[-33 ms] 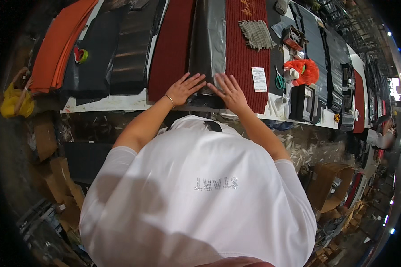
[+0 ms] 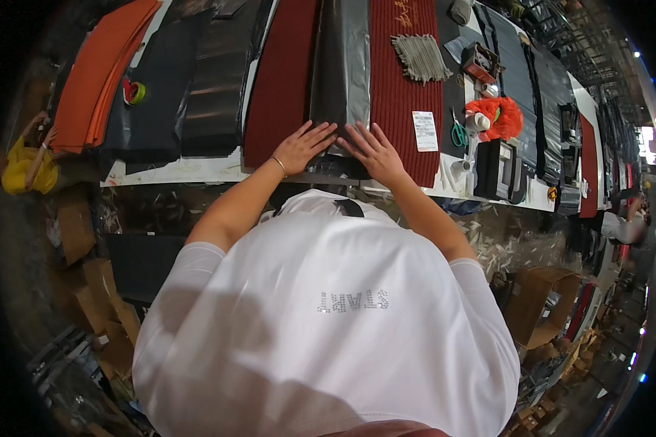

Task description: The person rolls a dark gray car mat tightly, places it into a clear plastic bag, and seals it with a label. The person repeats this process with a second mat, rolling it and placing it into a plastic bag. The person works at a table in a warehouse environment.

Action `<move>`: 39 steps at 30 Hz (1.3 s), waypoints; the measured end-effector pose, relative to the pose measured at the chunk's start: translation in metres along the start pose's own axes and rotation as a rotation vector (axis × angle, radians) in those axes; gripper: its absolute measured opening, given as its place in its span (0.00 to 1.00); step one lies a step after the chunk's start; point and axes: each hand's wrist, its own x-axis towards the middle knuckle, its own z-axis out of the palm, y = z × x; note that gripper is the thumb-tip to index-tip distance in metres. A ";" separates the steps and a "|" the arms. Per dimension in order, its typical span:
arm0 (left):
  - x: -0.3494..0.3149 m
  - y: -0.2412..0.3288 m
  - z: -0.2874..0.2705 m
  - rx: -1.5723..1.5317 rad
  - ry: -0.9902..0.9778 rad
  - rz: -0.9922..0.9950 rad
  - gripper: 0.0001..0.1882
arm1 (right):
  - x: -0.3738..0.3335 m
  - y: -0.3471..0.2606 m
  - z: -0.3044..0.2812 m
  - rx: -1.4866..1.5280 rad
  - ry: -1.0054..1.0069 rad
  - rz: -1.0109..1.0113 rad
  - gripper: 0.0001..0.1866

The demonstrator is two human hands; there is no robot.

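Note:
My left hand (image 2: 305, 149) lies flat, fingers stretched, across the near end of a long, glossy black plastic sheet (image 2: 340, 65) and the inner edge of a dark red mat (image 2: 280, 87). On the other side, my right hand (image 2: 375, 154) rests with fingers spread over the sheet's right edge, beside a ribbed red mat (image 2: 408, 95). Both hands hold nothing, and their fingertips point inward and away from me. The ribbed mat carries a white printed label (image 2: 426, 131) and a grey fringed cloth (image 2: 423, 58). Fingers cover part of the black sheet's near end.
Right of the mats lie teal-handled scissors (image 2: 458, 132), an orange-red plastic bag (image 2: 504, 116) and a black tray (image 2: 496, 171). At left are a tape roll (image 2: 134, 93), orange mats (image 2: 98, 80) and a person in yellow (image 2: 33, 167). Cardboard boxes (image 2: 543, 309) stand behind me.

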 end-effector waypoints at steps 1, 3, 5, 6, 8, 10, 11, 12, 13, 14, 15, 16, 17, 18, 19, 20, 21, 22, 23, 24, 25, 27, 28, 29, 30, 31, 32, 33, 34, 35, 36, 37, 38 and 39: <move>0.001 0.000 -0.002 -0.055 -0.010 0.000 0.50 | 0.001 0.001 0.003 0.054 -0.043 0.023 0.34; -0.001 -0.003 -0.009 -0.188 0.107 0.014 0.37 | 0.001 0.006 0.005 0.164 -0.135 0.061 0.33; -0.002 -0.004 -0.019 -0.363 0.187 0.017 0.29 | 0.003 0.007 0.006 0.326 -0.070 0.170 0.26; -0.003 -0.002 -0.023 -0.498 0.196 -0.106 0.24 | 0.003 0.005 0.004 0.503 -0.064 0.257 0.24; -0.006 0.007 -0.029 -0.766 0.220 -0.356 0.17 | 0.001 -0.005 0.006 0.713 0.066 0.413 0.14; -0.008 0.016 -0.019 -0.720 0.270 -0.644 0.17 | 0.004 -0.004 0.018 0.942 -0.192 0.840 0.15; -0.008 0.019 -0.010 -0.694 0.293 -0.788 0.19 | 0.006 -0.005 0.026 1.046 -0.330 1.057 0.18; -0.001 0.022 -0.005 -0.667 0.226 -0.943 0.24 | 0.003 -0.012 0.043 1.368 -0.026 1.079 0.23; 0.006 0.027 0.009 -0.686 0.319 -1.023 0.23 | 0.006 -0.016 0.055 1.407 -0.069 1.156 0.23; 0.015 0.034 0.022 -0.704 0.412 -1.099 0.23 | 0.012 -0.016 0.066 1.444 -0.111 1.235 0.22; 0.020 0.036 0.029 -0.717 0.511 -1.174 0.23 | 0.021 -0.016 0.069 1.479 -0.152 1.310 0.22; 0.022 0.033 0.034 -0.725 0.407 -1.227 0.18 | 0.027 -0.015 0.070 1.491 -0.174 1.324 0.22; 0.022 0.028 0.039 -0.755 0.377 -1.278 0.16 | 0.031 -0.013 0.070 1.507 -0.232 1.322 0.22; 0.024 0.022 0.043 -0.788 0.340 -1.320 0.14 | 0.032 -0.008 0.072 1.521 -0.285 1.331 0.22; 0.022 0.014 0.047 -0.817 0.312 -1.375 0.13 | 0.036 -0.005 0.068 1.533 -0.347 1.324 0.22; 0.018 0.003 0.051 -0.900 0.253 -1.366 0.16 | 0.037 -0.005 0.064 1.547 -0.325 1.353 0.21; 0.018 0.001 0.047 -0.893 0.276 -1.328 0.17 | 0.039 -0.005 0.058 1.561 -0.297 1.385 0.20; 0.019 -0.002 0.043 -0.886 0.298 -1.289 0.17 | 0.041 -0.006 0.052 1.575 -0.268 1.418 0.19; 0.021 -0.003 0.039 -0.878 0.319 -1.250 0.18 | 0.038 -0.005 0.051 1.597 -0.262 1.397 0.19; 0.024 -0.005 0.033 -0.834 0.359 -1.196 0.25 | 0.033 -0.003 0.050 1.621 -0.251 1.380 0.18; 0.032 0.000 0.022 -0.799 0.431 -1.080 0.30 | 0.025 0.000 0.052 1.644 -0.238 1.368 0.18; 0.054 0.019 -0.002 -0.727 0.570 -0.848 0.39 | 0.009 0.003 0.053 1.780 -0.171 1.351 0.16; 0.065 0.032 -0.009 -0.677 0.505 -0.829 0.48 | -0.001 0.006 0.052 1.841 -0.146 1.339 0.16; 0.076 0.044 -0.016 -0.627 0.439 -0.808 0.57 | -0.010 0.010 0.051 1.815 -0.084 1.341 0.15; 0.085 0.052 -0.012 -0.447 0.299 -0.918 0.67 | -0.021 0.014 0.047 1.781 -0.028 1.340 0.14; 0.089 0.052 -0.016 -0.470 0.229 -0.970 0.68 | -0.035 0.025 0.049 1.744 0.038 1.341 0.13; 0.090 0.050 -0.021 -0.492 0.156 -1.021 0.68 | -0.049 0.034 0.051 1.593 0.173 1.306 0.11; 0.096 0.049 -0.027 -0.517 0.084 -1.056 0.69 | -0.074 0.047 0.064 1.217 0.238 1.268 0.10; 0.095 0.050 -0.027 -0.478 0.038 -1.089 0.69 | -0.084 0.059 0.054 0.802 0.230 1.165 0.10; 0.096 0.052 -0.024 -0.432 0.044 -1.101 0.69 | -0.092 0.071 0.045 0.398 0.220 1.030 0.11; 0.098 0.055 -0.019 -0.389 0.047 -1.103 0.69 | -0.100 0.079 0.040 0.288 0.252 1.056 0.14; 0.100 0.056 -0.017 -0.337 0.051 -1.094 0.69 | -0.111 0.089 0.044 0.179 0.294 1.088 0.17; 0.103 0.058 -0.014 -0.311 0.057 -1.090 0.70 | -0.120 0.102 0.047 0.192 0.192 1.171 0.25; 0.103 0.056 -0.017 -0.337 0.037 -1.089 0.69 | -0.120 0.106 0.049 0.219 0.124 1.245 0.28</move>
